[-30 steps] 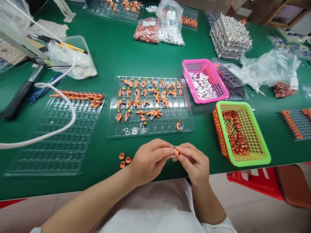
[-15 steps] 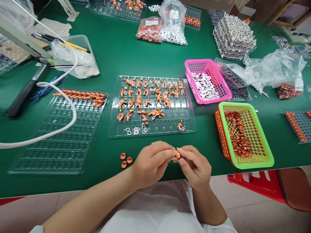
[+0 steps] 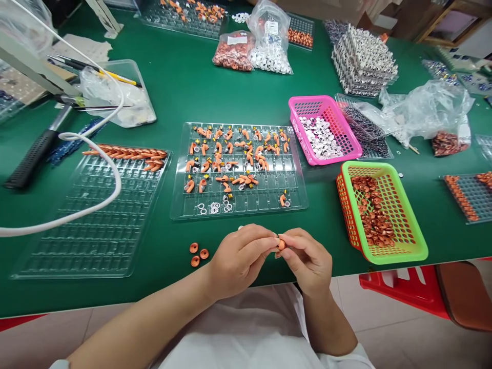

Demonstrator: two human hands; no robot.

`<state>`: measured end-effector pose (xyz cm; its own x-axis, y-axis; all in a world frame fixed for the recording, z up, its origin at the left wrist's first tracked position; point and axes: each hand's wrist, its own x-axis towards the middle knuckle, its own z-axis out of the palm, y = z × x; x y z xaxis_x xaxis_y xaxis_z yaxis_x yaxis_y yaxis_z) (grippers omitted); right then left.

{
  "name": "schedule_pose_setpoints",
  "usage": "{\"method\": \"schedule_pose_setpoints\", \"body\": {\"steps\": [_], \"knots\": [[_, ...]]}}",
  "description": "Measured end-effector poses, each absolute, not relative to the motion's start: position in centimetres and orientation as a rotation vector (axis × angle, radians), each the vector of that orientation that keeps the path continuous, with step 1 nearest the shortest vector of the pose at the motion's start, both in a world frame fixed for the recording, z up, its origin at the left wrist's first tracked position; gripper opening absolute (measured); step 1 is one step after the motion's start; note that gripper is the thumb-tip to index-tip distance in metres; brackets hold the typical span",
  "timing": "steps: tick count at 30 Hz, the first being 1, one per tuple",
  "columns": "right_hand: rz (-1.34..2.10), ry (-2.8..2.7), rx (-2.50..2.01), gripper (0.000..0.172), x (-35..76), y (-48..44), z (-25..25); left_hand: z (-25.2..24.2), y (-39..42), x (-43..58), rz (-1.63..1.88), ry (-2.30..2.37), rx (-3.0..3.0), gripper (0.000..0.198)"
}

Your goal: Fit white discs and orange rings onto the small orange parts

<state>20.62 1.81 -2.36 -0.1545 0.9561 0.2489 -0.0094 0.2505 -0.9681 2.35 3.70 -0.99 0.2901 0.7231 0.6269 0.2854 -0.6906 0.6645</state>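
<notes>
My left hand (image 3: pixel 240 259) and my right hand (image 3: pixel 307 260) meet above the near edge of the green table (image 3: pixel 184 87). Both pinch one small orange ring-shaped part (image 3: pixel 281 244) between their fingertips. Three more orange rings (image 3: pixel 197 253) lie on the table just left of my left hand. Beyond my hands sits a clear tray (image 3: pixel 238 171) with several orange curved pieces and a few white rings in its pockets.
A green basket (image 3: pixel 400 251) of copper-coloured rings stands to the right, a pink basket (image 3: pixel 326 105) of white parts behind it. A second clear tray (image 3: pixel 96 220) lies left under a white cable (image 3: pixel 103 200). Bags of parts (image 3: pixel 253 48), stacked trays (image 3: pixel 363 59) and a hammer (image 3: pixel 36 151) sit further back.
Both hands stay together at the table edge with the orange part; only the fingers shift slightly.
</notes>
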Motion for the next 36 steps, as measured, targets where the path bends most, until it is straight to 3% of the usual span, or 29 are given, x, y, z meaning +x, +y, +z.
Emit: {"method": "schedule_pose_setpoints", "body": {"steps": [19, 36], "knots": [[0.984, -1.563, -0.932, 0.045, 20.5, 1.8, -2.3, -1.3, 3.5, 2.3, 1.368, 0.937, 2.183, 0.022], [0.73, -1.727, -1.123, 0.026, 20.1, 1.9, -0.4, -1.4, 3.7, 2.1, 1.28, 0.915, 2.213, 0.04]]}}
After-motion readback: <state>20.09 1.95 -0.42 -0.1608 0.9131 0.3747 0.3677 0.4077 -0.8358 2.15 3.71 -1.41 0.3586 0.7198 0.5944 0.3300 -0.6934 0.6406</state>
